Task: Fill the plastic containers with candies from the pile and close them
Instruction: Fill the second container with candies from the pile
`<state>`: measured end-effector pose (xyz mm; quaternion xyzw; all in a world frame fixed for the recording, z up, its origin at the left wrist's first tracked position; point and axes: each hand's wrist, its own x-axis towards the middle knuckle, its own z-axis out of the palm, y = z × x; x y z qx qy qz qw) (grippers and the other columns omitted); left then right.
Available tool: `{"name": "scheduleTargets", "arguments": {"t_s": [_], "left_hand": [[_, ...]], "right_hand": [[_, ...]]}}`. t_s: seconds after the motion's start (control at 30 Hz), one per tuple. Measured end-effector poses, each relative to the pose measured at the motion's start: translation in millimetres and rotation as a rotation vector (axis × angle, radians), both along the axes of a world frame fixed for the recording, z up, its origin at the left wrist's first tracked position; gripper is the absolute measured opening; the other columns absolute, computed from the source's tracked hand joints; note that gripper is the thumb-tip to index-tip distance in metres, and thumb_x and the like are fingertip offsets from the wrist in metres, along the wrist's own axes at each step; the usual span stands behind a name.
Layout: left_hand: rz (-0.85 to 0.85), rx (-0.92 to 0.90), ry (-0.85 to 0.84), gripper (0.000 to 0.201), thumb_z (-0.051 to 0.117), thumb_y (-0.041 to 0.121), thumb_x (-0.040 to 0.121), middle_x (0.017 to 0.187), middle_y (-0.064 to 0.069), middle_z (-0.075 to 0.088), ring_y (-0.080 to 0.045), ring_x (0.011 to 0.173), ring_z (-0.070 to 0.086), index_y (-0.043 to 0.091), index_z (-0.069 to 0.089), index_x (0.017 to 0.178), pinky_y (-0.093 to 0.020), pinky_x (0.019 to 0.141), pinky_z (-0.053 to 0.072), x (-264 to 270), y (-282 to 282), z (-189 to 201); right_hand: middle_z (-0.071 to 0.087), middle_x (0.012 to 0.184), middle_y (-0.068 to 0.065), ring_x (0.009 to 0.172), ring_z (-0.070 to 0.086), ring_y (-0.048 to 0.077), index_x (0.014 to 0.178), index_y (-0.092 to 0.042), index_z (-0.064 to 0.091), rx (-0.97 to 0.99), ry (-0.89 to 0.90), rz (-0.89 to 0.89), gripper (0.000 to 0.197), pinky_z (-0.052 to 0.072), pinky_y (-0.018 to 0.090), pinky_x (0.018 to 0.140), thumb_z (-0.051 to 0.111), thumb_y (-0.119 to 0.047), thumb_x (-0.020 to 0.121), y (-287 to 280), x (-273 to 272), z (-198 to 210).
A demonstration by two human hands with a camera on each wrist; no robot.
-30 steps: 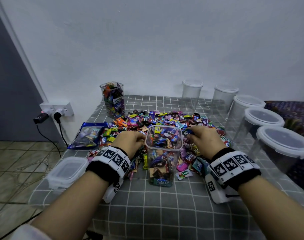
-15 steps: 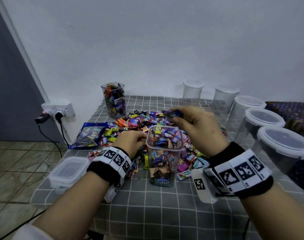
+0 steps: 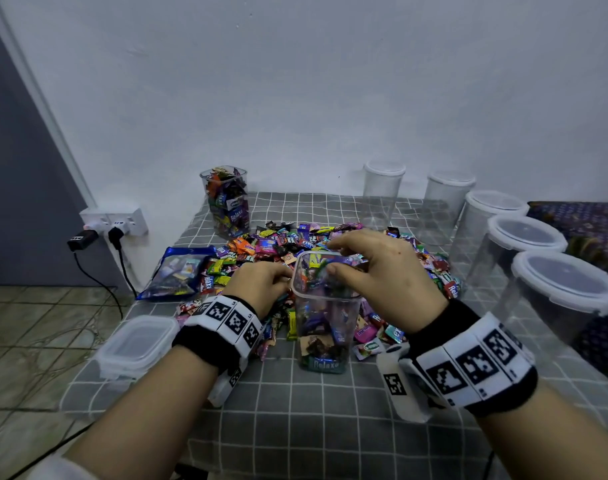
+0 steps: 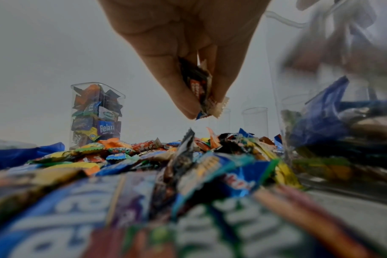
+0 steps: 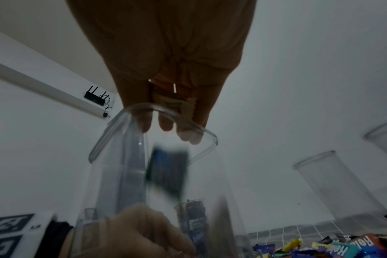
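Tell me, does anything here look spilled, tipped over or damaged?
Nothing stands out. The candy pile lies loose on the checked cloth, but it is the working stock. The open container and the filled one stand upright.

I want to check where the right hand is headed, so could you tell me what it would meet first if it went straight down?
Probably the candies inside the open container; the right hand hovers over its mouth.
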<state>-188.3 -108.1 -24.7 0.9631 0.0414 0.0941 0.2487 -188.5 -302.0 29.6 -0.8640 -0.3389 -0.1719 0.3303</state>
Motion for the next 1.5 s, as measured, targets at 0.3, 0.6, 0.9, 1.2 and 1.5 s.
{"name": "scheduleTargets", "arguments": {"t_s": [0.3, 0.6, 0.9, 1.2, 1.5], "left_hand": [[-0.009, -0.038, -0.035, 0.019, 0.061, 0.023, 0.089, 0.097, -0.003, 0.072, -0.018, 0.089, 0.061, 0.022, 0.071, 0.106, -0.021, 0.070, 0.037, 2.4, 2.2, -3.3], [-0.003, -0.269, -0.200, 0.017, 0.065, 0.013, 0.086, 0.088, 0.006, 0.069, -0.005, 0.084, 0.063, 0.018, 0.072, 0.101, -0.012, 0.078, 0.047, -4.2, 9.1, 7.1], [-0.113, -0.507, -0.397, 0.025, 0.067, 0.006, 0.083, 0.083, 0.012, 0.069, 0.003, 0.074, 0.063, 0.028, 0.069, 0.096, -0.013, 0.071, 0.051, -21.1, -7.3, 67.3], [-0.301, -0.379, -0.307, 0.023, 0.068, 0.009, 0.083, 0.081, 0.019, 0.065, 0.005, 0.076, 0.061, 0.020, 0.072, 0.102, -0.018, 0.076, 0.049, -28.8, -45.4, 53.9], [-0.324, -0.104, -0.273, 0.030, 0.072, 0.024, 0.080, 0.128, 0.009, 0.060, 0.000, 0.118, 0.053, 0.030, 0.069, 0.110, -0.025, 0.101, 0.040, -32.2, -47.8, 50.5]], "right_hand": [[0.065, 0.108, 0.000, 0.104, 0.058, 0.014, 0.102, -0.011, 0.070, 0.101, 0.050, 0.029, 0.042, 0.043, 0.024, 0.089, 0.061, -0.042, 0.075, 2.3, -0.3, -12.7], [0.044, 0.137, -0.005, 0.121, 0.039, 0.005, 0.139, -0.021, 0.039, 0.110, 0.349, -0.011, 0.070, 0.028, 0.019, 0.093, 0.066, -0.049, 0.080, -2.2, 4.0, -15.3], [0.041, 0.140, -0.005, 0.128, 0.041, 0.007, 0.148, -0.028, 0.011, 0.185, 0.658, 0.148, 0.115, 0.033, 0.032, 0.110, 0.083, -0.046, 0.061, -14.3, 2.3, -39.1], [0.053, 0.127, -0.006, 0.118, 0.053, 0.012, 0.140, -0.028, 0.029, 0.279, 0.644, 0.174, 0.105, 0.044, 0.042, 0.102, 0.083, -0.048, 0.052, -14.7, 6.8, -51.3], [0.053, 0.128, -0.003, 0.110, 0.057, 0.004, 0.142, -0.022, 0.028, 0.301, 0.642, 0.178, 0.096, 0.048, 0.024, 0.093, 0.085, -0.021, 0.065, -14.0, 9.3, -55.8]]}}
